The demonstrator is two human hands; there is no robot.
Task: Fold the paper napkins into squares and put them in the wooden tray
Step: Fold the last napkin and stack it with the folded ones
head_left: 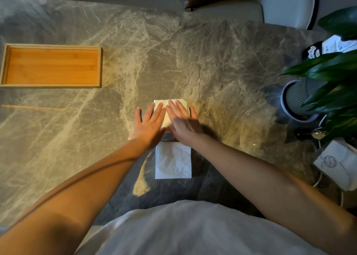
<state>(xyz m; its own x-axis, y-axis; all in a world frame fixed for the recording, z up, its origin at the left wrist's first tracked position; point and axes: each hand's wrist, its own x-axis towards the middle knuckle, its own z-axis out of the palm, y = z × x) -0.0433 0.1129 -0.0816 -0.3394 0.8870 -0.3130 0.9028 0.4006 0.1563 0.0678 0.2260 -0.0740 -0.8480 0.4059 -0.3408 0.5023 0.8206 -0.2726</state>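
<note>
Head view: left hand (149,122) and right hand (183,120) press flat, fingers spread, gripping nothing, on a folded napkin (170,108), perhaps several stacked. Another napkin (173,160) lies nearer; wooden tray (51,46) sits far left.

No text could be read with certainty anywhere in the view. A white card (337,45) at the far right edge of the table (212,61), behind the plant leaves, carried some small dark print, but the letters were too small and blurred to make out. Beside it, a dark round item (312,52) showed a white mark, also not legible. Nearer, at the right edge, a white paper packet (336,164) bore a round stamped emblem with fine lettering inside, and this too could not be read.
</note>
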